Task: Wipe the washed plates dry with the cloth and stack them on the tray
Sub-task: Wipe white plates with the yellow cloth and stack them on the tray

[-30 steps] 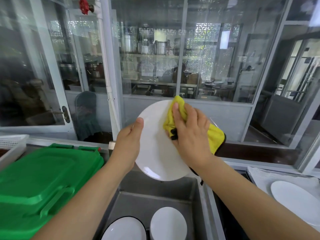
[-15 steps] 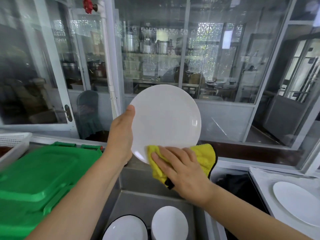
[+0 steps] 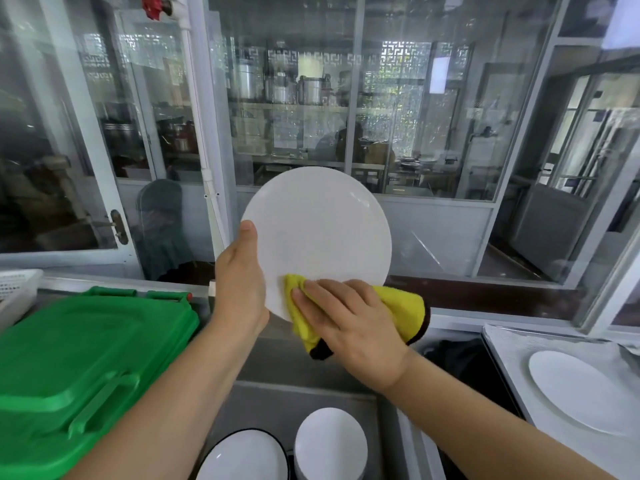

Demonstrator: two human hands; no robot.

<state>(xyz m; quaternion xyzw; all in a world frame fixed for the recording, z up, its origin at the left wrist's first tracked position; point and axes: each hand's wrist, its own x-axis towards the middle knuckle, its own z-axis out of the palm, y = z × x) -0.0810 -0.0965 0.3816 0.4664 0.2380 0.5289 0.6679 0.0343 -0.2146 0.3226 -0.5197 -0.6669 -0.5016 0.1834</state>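
A round white plate (image 3: 318, 230) stands upright in front of me over the sink. My left hand (image 3: 240, 282) grips its left rim, thumb on the face. My right hand (image 3: 349, 317) presses a yellow cloth (image 3: 398, 306) with a dark edge against the plate's lower rim, fingers fairly straight over the cloth. At the right, one white plate (image 3: 575, 393) lies flat on the tray (image 3: 502, 344). Two more plates wait down in the sink: a black-rimmed one (image 3: 242, 457) and a plain white one (image 3: 329, 441).
A steel sink (image 3: 311, 393) lies below my arms. A green plastic crate lid (image 3: 79, 358) fills the left counter, with a white basket (image 3: 17, 289) behind it. Glass partition walls (image 3: 415, 133) stand just beyond the counter.
My right hand slid the cloth from the plate's upper right down to its lower rim. The plate turned to face me more fully and rose slightly.
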